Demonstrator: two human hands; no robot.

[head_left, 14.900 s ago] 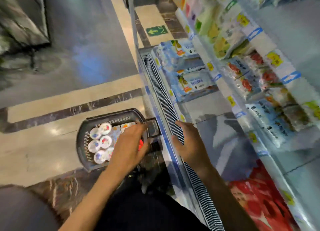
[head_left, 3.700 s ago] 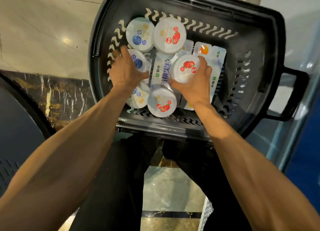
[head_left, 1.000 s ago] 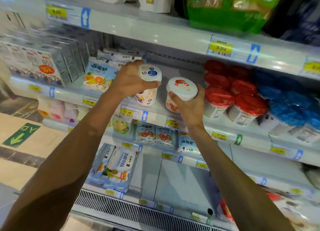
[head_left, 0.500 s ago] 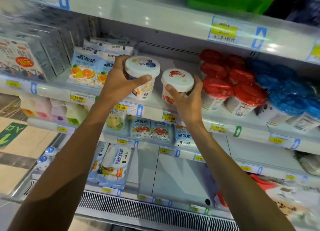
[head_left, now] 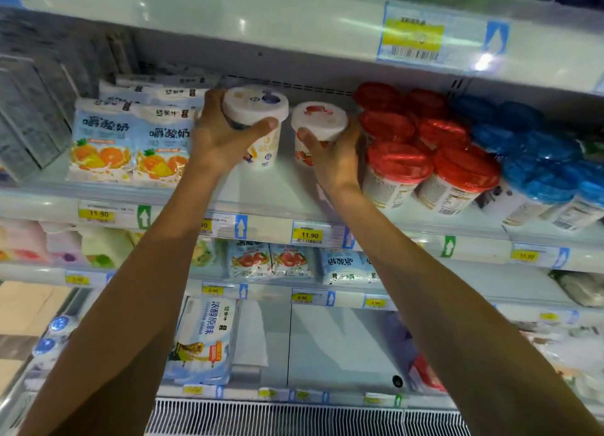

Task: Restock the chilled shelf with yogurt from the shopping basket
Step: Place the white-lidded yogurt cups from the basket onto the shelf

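Seating two yogurt cups in the gap on the chilled shelf

Gripping the blue-marked cup point(head_left: 258, 115) in the left hand point(head_left: 222, 141), thumb across its front, and the red-marked cup point(head_left: 318, 120) in the right hand point(head_left: 333, 161), fingers curled round its side. Hands apart but close, in the upper middle of the frame. Against half a second ago: carried further back from the price-tag edge, in over the bare shelf point(head_left: 277, 193), between the fruit pouches point(head_left: 130, 141) at left and the red-lidded tubs point(head_left: 398, 167) at right. Both roughly upright and just beside each other. Cannot tell whether set down on the shelf floor or held just above it. Judging from that: placement of this pair nearly finished, release not yet made. Probably more to fetch from the basket, out of view here.
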